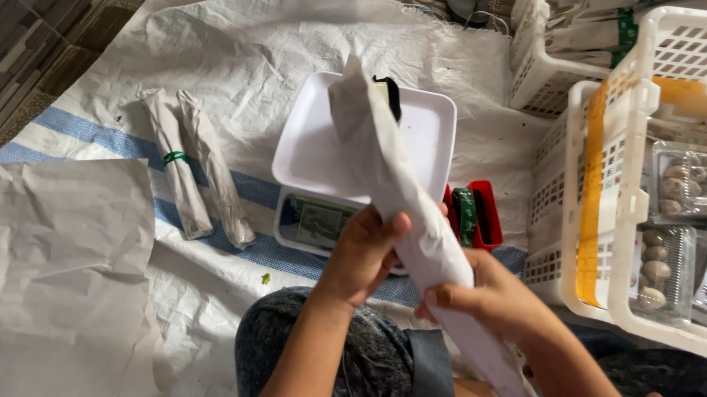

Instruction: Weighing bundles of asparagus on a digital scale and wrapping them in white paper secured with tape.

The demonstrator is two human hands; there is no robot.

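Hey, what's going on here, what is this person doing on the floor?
A person sits on a white woven sheet and holds a long paper-wrapped bundle in both hands: the left hand grips its middle, the right hand holds it lower down. Its top end is over the white tray of a scale. Two wrapped bundles lie to the left, beside loose paper sheets. White crates with clear packs stand on the right.

Both forearms reach in from the near edge, bare. Left hand [364, 253] curled, thumb up, gripping from the left. Right hand [492, 298] closed, fingers wrapped leftward, just right of it.
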